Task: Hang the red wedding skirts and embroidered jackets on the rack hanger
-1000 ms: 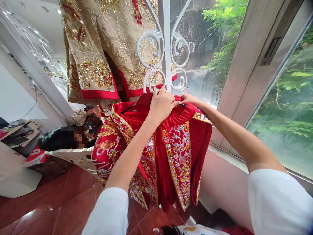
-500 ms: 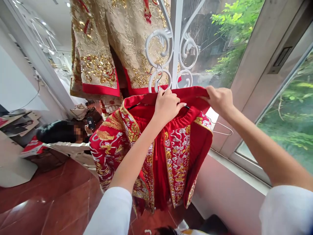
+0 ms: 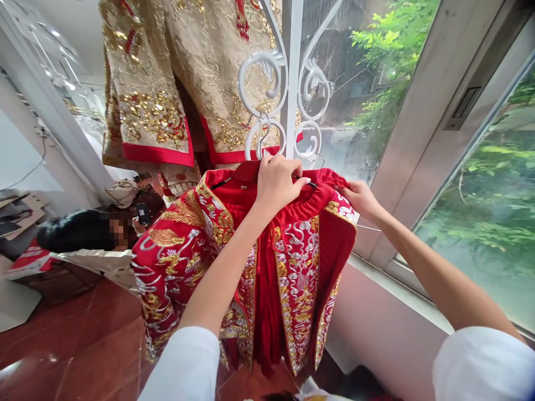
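A red jacket (image 3: 175,245) embroidered in gold and silver hangs open at the front, with a red skirt (image 3: 267,289) with a gathered waistband inside it. My left hand (image 3: 278,181) is closed over the top of the hanger, just under its metal hook (image 3: 264,131); a black clip shows beside my thumb. My fingertips are partly hidden behind the red cloth. At the jacket's right shoulder, my right hand (image 3: 361,199) pinches the red fabric of the collar edge.
Behind hangs a cream-and-gold embroidered garment (image 3: 154,117) with red hems. A white scrolled metal rack (image 3: 295,83) stands before the window (image 3: 472,223). At left, a person (image 3: 79,229) holds a phone (image 3: 142,213) above the red tiled floor (image 3: 96,334).
My right hand has come down and inward, lowering the red cloth that was stretched up onto the shoulder. My left hand stays at the hanger. The view has shifted slightly right.
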A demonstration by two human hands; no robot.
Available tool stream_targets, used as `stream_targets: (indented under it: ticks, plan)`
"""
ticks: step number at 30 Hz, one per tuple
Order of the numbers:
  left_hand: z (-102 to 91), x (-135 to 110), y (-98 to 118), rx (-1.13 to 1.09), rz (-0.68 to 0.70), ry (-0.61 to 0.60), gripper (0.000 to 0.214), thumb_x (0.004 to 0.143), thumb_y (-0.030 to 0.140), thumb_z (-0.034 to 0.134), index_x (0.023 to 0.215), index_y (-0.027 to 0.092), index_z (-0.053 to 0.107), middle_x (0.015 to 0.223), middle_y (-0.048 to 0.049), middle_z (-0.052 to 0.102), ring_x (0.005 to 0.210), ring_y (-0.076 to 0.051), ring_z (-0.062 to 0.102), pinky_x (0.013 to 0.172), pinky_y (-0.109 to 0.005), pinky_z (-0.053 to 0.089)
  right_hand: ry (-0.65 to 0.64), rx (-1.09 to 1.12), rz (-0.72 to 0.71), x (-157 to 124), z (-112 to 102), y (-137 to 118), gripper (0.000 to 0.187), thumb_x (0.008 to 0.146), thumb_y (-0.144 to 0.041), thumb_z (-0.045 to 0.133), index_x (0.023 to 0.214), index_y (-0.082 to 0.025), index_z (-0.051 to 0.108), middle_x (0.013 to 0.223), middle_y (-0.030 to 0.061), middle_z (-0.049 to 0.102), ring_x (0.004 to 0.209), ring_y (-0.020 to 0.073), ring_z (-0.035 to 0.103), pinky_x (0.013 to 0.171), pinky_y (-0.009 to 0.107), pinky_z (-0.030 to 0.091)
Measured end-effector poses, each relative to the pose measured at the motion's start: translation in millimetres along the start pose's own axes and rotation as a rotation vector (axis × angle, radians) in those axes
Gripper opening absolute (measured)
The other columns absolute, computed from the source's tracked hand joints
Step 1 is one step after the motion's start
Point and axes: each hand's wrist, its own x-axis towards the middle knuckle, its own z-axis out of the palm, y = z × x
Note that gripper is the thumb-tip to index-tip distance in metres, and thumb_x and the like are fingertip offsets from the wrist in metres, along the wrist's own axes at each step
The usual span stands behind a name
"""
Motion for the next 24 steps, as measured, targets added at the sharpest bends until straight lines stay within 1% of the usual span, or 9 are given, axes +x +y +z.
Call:
stream_targets:
  ticks: [3,5,7,10,14,16,19,21,24]
  plan:
    - [-0.2,1,2,-0.016,-0.012,0.005,0.019,0.081,0.038,0.058,0.074,0.021,0.061,0.085,-0.0032,0.06,0.089,-0.021,0.053,0.093,-0.042,0.033,0.289,-0.481,-0.22,17,-26,-29,0.03,0.082,-0.04,0.047,0.074,-0.015,0.062,0.06,0.004,0.056,0.063,0.0187,0.054,0.056,0.027,0.032]
    - [1.3,2,4,-0.013,-0.014,0.03,0.015,0.08,0.036,0.059,0.079,0.021,0.06,0.09,-0.0041,0.06,0.093,-0.023,0.053,0.093,-0.042,0.034,0.395,-0.71,-0.279,21,-36,-52,0.023,0.082,-0.031,0.047,0.083,-0.016,0.064,0.063,0.0054,0.058,0.065,0.0188,0.054,0.059,0.027,0.032]
    - [2.5,3,5,-0.013,-0.024,0.068,0.018,0.08,0.033,0.06,0.095,0.022,0.059,0.1,-0.0065,0.06,0.102,-0.026,0.051,0.093,-0.043,0.034,0.435,-0.844,-0.276,10,-32,-71,0.022,0.083,-0.027,0.045,0.088,-0.016,0.064,0.064,0.0065,0.058,0.065,0.0187,0.053,0.059,0.028,0.032]
    - [2.4,5,5,-0.002,-0.023,0.064,0.033,0.081,0.026,0.055,0.114,0.023,0.053,0.116,-0.0091,0.056,0.112,-0.029,0.046,0.093,-0.044,0.032,0.363,-0.888,-0.26,-30,-3,-82,0.029,0.086,-0.025,0.038,0.09,-0.016,0.065,0.063,0.0082,0.057,0.063,0.0186,0.052,0.059,0.029,0.035]
    - [3.6,6,3,0.009,0.015,-0.009,0.02,0.085,0.021,0.045,0.093,0.027,0.062,0.097,-0.0028,0.063,0.096,-0.024,0.051,0.089,-0.043,0.031,0.185,-0.693,-0.349,-75,34,-56,0.032,0.086,-0.028,0.039,0.104,-0.021,0.065,0.072,0.0102,0.062,0.071,0.0214,0.057,0.067,0.034,0.044]
    - [5.4,5,2,-0.004,0.007,0.005,0.019,0.084,0.021,0.045,0.082,0.026,0.064,0.089,-0.0021,0.064,0.09,-0.022,0.051,0.087,-0.042,0.031,0.264,-0.516,-0.411,-79,36,-29,0.039,0.081,-0.033,0.05,0.118,-0.024,0.058,0.099,0.0115,0.064,0.092,0.0251,0.058,0.081,0.039,0.046]
    - [6.8,5,2,-0.036,-0.004,0.035,0.016,0.081,0.021,0.05,0.075,0.023,0.064,0.084,-0.0025,0.065,0.087,-0.022,0.051,0.086,-0.041,0.031,0.356,-0.164,-0.38,-70,33,17,0.073,0.068,-0.043,0.067,0.134,-0.026,0.043,0.134,0.011,0.047,0.116,0.0289,0.048,0.092,0.045,0.043]
    - [6.6,5,3,-0.051,0.002,0.046,0.014,0.079,0.02,0.052,0.075,0.023,0.065,0.084,-0.0023,0.066,0.086,-0.021,0.052,0.085,-0.04,0.031,0.27,0.072,-0.277,-63,35,44,0.067,0.068,-0.053,0.065,0.127,-0.023,0.05,0.13,0.0106,0.052,0.112,0.0274,0.052,0.089,0.043,0.045]
    - [6.0,4,2,-0.058,0.014,0.07,0.014,0.076,0.019,0.055,0.08,0.025,0.067,0.09,-0.0007,0.069,0.088,-0.022,0.054,0.086,-0.04,0.031,0.18,0.284,-0.071,-62,34,61,0.048,0.075,-0.061,0.054,0.09,-0.017,0.066,0.089,0.0067,0.067,0.082,0.021,0.061,0.074,0.036,0.05]
